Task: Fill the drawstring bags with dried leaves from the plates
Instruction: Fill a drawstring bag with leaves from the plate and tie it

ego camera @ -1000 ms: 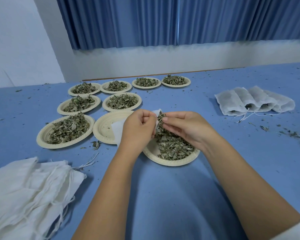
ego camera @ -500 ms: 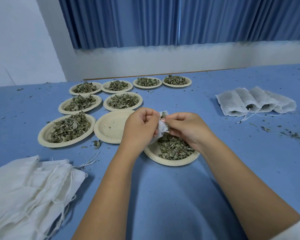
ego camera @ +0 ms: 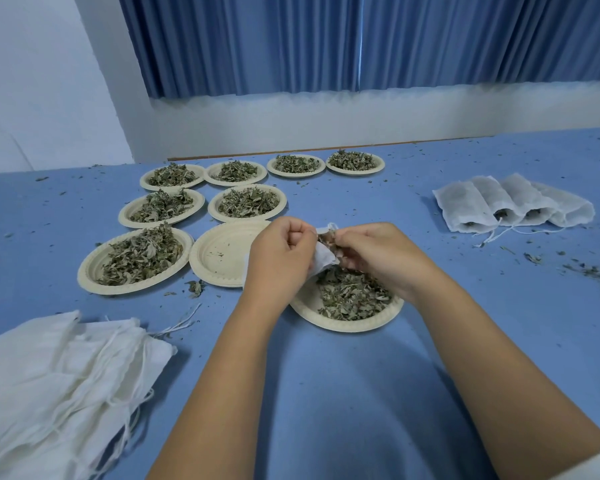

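My left hand [ego camera: 280,254] grips a small white drawstring bag [ego camera: 323,259] by its mouth, above the near paper plate [ego camera: 343,320] of dried leaves [ego camera: 352,296]. My right hand [ego camera: 374,254] pinches a clump of leaves at the bag's opening. Most of the bag is hidden behind my left hand. An empty plate [ego camera: 222,254] sits just left of my hands. Several more plates of leaves [ego camera: 139,256] spread to the left and back.
A heap of empty white bags [ego camera: 49,386] with loose strings lies at the near left. Several filled bags [ego camera: 510,206] lie in a row at the right. Leaf crumbs are scattered over the blue table [ego camera: 326,393]. Blue curtains hang behind.
My hands have drawn together and the bag has bunched up between them. The right hand's leaves have gone from beside the bag to its mouth.
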The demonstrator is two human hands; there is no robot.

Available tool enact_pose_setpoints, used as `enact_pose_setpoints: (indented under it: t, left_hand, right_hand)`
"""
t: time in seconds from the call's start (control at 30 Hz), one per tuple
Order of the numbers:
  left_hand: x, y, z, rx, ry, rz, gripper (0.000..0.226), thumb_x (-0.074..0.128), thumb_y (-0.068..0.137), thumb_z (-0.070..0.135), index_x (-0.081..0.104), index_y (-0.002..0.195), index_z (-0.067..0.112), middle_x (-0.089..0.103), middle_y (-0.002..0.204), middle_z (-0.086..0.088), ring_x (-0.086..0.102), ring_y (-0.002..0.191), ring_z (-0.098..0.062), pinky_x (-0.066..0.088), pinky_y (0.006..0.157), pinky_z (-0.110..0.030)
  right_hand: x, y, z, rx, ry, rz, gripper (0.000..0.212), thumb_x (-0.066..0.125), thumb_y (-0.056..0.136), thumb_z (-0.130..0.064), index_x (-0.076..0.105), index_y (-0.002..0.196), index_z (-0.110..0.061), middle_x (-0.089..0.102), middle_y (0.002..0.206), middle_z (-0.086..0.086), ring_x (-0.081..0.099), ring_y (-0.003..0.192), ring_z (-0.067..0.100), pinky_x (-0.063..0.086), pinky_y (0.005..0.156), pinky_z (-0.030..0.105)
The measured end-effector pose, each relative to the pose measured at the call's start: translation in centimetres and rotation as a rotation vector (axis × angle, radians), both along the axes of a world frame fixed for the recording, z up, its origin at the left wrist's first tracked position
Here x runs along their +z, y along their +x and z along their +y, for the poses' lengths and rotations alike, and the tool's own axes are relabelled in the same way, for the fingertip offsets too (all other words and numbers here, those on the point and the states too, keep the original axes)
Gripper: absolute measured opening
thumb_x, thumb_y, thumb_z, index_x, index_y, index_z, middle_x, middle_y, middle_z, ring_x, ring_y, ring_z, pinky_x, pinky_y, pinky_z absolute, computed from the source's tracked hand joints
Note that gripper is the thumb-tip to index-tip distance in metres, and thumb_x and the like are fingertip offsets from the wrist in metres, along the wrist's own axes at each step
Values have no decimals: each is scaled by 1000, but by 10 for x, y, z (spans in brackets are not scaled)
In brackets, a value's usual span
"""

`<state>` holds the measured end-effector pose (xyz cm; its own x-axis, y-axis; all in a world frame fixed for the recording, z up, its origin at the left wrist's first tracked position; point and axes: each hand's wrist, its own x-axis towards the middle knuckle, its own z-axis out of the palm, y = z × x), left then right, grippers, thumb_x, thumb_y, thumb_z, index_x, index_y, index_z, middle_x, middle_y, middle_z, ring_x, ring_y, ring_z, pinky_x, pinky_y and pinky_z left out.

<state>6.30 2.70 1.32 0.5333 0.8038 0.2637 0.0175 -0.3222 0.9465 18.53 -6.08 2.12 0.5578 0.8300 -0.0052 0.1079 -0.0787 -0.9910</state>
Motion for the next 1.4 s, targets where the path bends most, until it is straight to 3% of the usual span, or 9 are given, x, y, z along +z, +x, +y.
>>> enact_pose_setpoints:
  t: [0.17, 0.33, 0.43, 0.57, 0.73, 0.87, 1.03, 1.23, 1.4]
  left_hand:
    - [2, -1, 0, 18, -30, -23, 9, 56, 93, 14, 63, 87, 14, 57, 53, 10, 52, 48, -5, 45, 57, -24]
    - [3, -1, -1, -11, -3, 11, 11, 58, 91, 14, 64, 84, 20, 57, 56, 11, 54, 51, -6, 49, 60, -31]
    - [3, -1, -2, -27, 20, 34, 11, 59, 91, 15, 65, 84, 20, 57, 59, 10, 53, 52, -7, 49, 60, -31]
    - [3, -3, 0, 1, 10, 0, 12, 58, 92, 14, 64, 83, 21, 58, 63, 6, 52, 53, -6, 48, 61, -29]
    - [4, -3, 0, -4, 4, -21, 12, 57, 92, 12, 64, 84, 18, 58, 62, 4, 52, 51, -5, 46, 60, -27]
    - [4, -1, -1, -29, -15, 15, 12, 58, 91, 13, 64, 83, 19, 58, 60, 10, 52, 52, -5, 47, 60, -28]
    - [5, -3, -4, -85, 33, 56, 12, 61, 90, 14, 66, 81, 20, 62, 63, 8, 52, 52, -5, 45, 58, -25]
    - [6, -2, -11, -199, 38, 84, 8, 63, 91, 16, 67, 84, 13, 59, 57, 13, 49, 45, -1, 38, 47, -13]
    - [7, -3, -8, -114, 12, 53, 11, 61, 90, 13, 66, 82, 18, 61, 62, 9, 52, 53, -7, 47, 60, -30]
  right_hand:
    - [1, 0, -1, 32, 37, 100, 14, 67, 90, -19, 79, 88, -12, 74, 95, 12, 64, 79, 10, 52, 67, 19]
    - [-6, -5, 0, -28, 68, -75, 11, 70, 88, -10, 79, 82, -13, 62, 62, 2, 50, 54, 8, 47, 56, 16]
    - [-7, -7, 2, -54, 81, -127, 15, 71, 86, -7, 76, 75, -17, 61, 58, -1, 48, 50, 8, 43, 51, 17]
    - [-1, 0, 1, -108, 99, 137, 6, 74, 85, -19, 71, 82, -14, 67, 84, 3, 62, 68, 10, 53, 60, 21]
    - [-1, 5, -3, 41, -6, 276, 29, 80, 78, -19, 68, 103, -11, 69, 102, 11, 65, 91, 17, 57, 68, 26]
    - [-5, -3, 1, 62, 0, 184, 22, 73, 85, -8, 67, 107, -7, 73, 91, 7, 69, 75, 13, 54, 64, 19]
    - [-9, -9, 4, 0, 45, 57, 9, 73, 82, -1, 65, 82, -6, 63, 69, 3, 59, 63, 12, 52, 60, 22]
    - [-15, -9, 9, -84, -74, -234, 28, 67, 78, 1, 54, 61, -17, 50, 50, -8, 43, 46, 4, 36, 45, 19]
    - [-14, -6, 7, -39, 12, -82, 26, 68, 85, -3, 55, 65, -14, 52, 48, -13, 50, 44, -1, 40, 45, 13]
